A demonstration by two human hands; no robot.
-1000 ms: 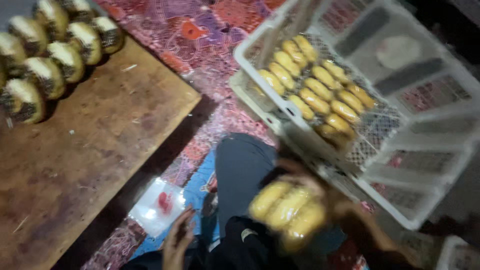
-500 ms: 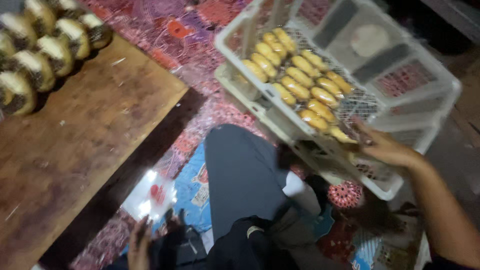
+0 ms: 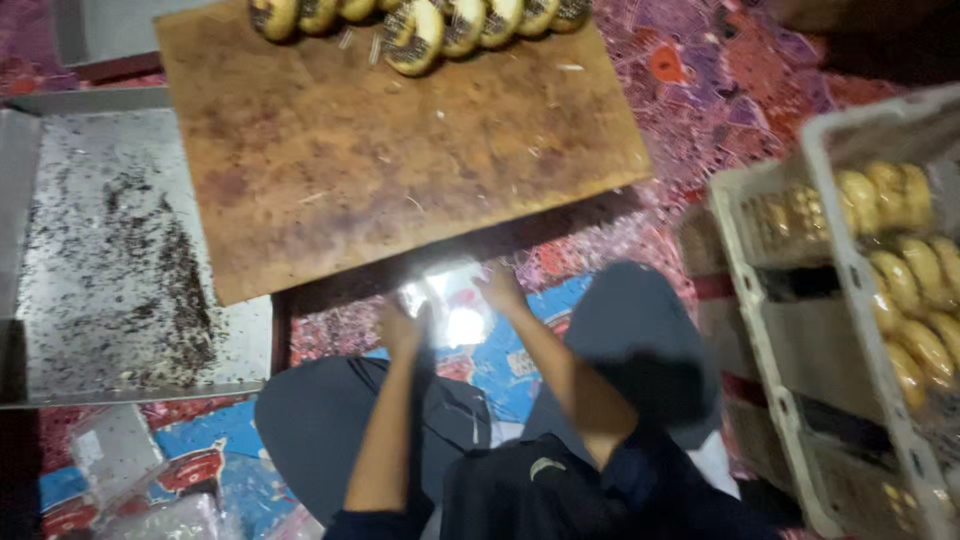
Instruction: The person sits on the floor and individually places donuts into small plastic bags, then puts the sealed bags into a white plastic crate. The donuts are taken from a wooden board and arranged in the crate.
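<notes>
A: Entry, head view. Where are the hands?

B: Both are low in front of the seated person, at the near edge of the wooden table (image 3: 400, 160). Left hand (image 3: 402, 326) and right hand (image 3: 500, 290) rest on a glossy clear plastic packet (image 3: 450, 310) lying on the floor between the knees. The glare and blur there are heavy, so I cannot tell whether the fingers are closed on the packet or only touching it.

A: What is on the table?

B: A row of round, dark-speckled buns (image 3: 420, 25) along its far edge; the rest of the board shows crumbs only.

A: Surroundings?

B: To the left, a metal tray (image 3: 120, 260) scattered with dark specks, set just beside the table. To the right, a white plastic crate (image 3: 850, 300) holding yellow rolls (image 3: 905, 275), well apart from both hands. A patterned red carpet (image 3: 720, 90) lies beneath everything.
</notes>
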